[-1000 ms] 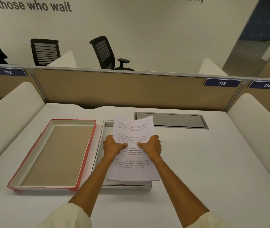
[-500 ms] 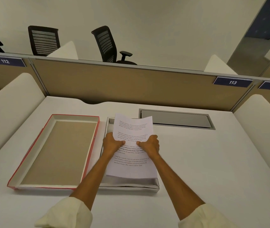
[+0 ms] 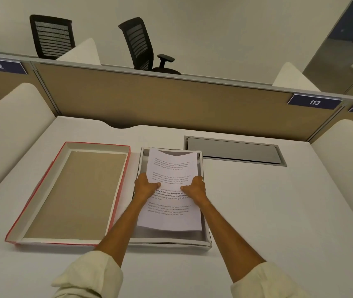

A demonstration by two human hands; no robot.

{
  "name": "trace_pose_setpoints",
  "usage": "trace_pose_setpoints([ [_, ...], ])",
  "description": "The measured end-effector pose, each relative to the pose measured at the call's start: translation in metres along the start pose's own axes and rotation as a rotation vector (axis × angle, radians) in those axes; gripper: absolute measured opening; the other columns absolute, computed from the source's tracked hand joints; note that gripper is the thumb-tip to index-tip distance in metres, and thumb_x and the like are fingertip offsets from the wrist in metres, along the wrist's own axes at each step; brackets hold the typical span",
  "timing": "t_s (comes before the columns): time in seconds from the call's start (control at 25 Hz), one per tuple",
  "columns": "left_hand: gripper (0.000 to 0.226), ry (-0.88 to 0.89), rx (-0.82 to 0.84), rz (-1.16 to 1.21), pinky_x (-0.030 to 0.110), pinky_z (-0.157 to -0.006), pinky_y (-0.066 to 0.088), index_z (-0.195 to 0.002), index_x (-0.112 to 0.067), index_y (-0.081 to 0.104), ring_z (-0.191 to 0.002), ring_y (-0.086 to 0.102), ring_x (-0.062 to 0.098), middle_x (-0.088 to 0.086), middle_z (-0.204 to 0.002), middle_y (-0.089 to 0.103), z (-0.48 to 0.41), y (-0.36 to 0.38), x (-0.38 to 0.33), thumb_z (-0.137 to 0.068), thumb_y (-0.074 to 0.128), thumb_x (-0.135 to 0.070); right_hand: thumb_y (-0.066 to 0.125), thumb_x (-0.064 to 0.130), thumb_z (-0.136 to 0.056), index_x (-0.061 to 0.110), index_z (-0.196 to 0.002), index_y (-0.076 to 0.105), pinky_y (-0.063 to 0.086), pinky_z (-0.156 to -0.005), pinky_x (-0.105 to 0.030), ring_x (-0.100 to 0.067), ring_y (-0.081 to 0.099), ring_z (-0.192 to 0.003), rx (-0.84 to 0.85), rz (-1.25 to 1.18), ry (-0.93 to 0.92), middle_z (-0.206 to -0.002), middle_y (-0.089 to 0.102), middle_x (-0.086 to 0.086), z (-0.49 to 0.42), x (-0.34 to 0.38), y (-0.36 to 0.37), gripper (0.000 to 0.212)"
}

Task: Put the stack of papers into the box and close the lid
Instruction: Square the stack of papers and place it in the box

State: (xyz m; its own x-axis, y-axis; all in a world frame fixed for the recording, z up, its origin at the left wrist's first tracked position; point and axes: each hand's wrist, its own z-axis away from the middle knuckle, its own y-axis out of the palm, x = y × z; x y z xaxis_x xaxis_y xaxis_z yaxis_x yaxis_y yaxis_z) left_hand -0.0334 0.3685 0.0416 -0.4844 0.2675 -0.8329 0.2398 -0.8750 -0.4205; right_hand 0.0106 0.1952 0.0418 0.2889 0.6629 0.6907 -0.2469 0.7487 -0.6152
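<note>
Hands: the left hand [image 3: 145,187] and right hand [image 3: 195,188] are clamped on the side edges of the stack of papers [image 3: 171,190].
Stack: held over the box [image 3: 171,244], long axis 6-to-12.
Lid [image 3: 68,194]: lying at 9 o'clock, nearer the left hand.

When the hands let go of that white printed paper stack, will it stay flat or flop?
Probably floppy: the white printed paper stack already bows at its far edge. Likely light, since the left hand and right hand pinch only its sides.
</note>
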Motion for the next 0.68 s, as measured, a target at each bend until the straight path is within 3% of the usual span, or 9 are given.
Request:
trace_pose_setpoints([
  [0.16, 0.042, -0.010, 0.003, 0.008, 0.046, -0.091, 0.055, -0.121, -0.005, 0.059, -0.111, 0.066, 0.036, 0.017, -0.128, 0.065, -0.003, 0.004, 0.003, -0.083, 0.075, -0.012, 0.068, 0.006, -0.086, 0.000, -0.108, 0.055, 0.057, -0.084, -0.034, -0.032, 0.064, -0.107, 0.023, 0.044, -0.010, -0.089, 0.051, -0.001, -0.004, -0.001, 0.002, 0.026],
  [0.32, 0.042, -0.020, 0.008, 0.025, 0.046, -0.092, 0.055, -0.122, -0.004, 0.058, -0.112, 0.065, 0.036, 0.017, -0.129, 0.064, -0.006, 0.008, 0.007, -0.084, 0.074, -0.012, 0.063, 0.005, -0.089, -0.003, -0.116, 0.057, 0.055, -0.077, -0.029, -0.031, 0.065, -0.104, 0.036, 0.069, -0.031, -0.118, 0.061, -0.019, -0.009, -0.002, 0.005, 0.029],
  [0.56, 0.043, -0.044, -0.002, 0.013, 0.046, -0.093, 0.054, -0.123, -0.003, 0.057, -0.113, 0.064, 0.037, 0.018, -0.130, 0.063, -0.010, 0.009, 0.012, -0.084, 0.074, -0.014, 0.058, 0.005, -0.091, -0.006, -0.120, 0.054, 0.046, -0.061, -0.020, -0.025, 0.060, -0.093, 0.060, 0.059, -0.015, -0.123, 0.057, -0.023, -0.016, -0.006, 0.007, 0.031],
  [0.68, 0.044, -0.048, 0.002, 0.015, 0.047, -0.095, 0.053, -0.124, -0.003, 0.056, -0.115, 0.064, 0.037, 0.018, -0.131, 0.062, -0.011, 0.009, 0.014, -0.085, 0.073, -0.014, 0.057, 0.004, -0.092, -0.004, -0.115, 0.054, 0.046, -0.068, -0.023, -0.030, 0.062, -0.099, 0.053, 0.036, -0.016, -0.122, 0.057, -0.023, -0.017, -0.010, 0.009, 0.025],
])
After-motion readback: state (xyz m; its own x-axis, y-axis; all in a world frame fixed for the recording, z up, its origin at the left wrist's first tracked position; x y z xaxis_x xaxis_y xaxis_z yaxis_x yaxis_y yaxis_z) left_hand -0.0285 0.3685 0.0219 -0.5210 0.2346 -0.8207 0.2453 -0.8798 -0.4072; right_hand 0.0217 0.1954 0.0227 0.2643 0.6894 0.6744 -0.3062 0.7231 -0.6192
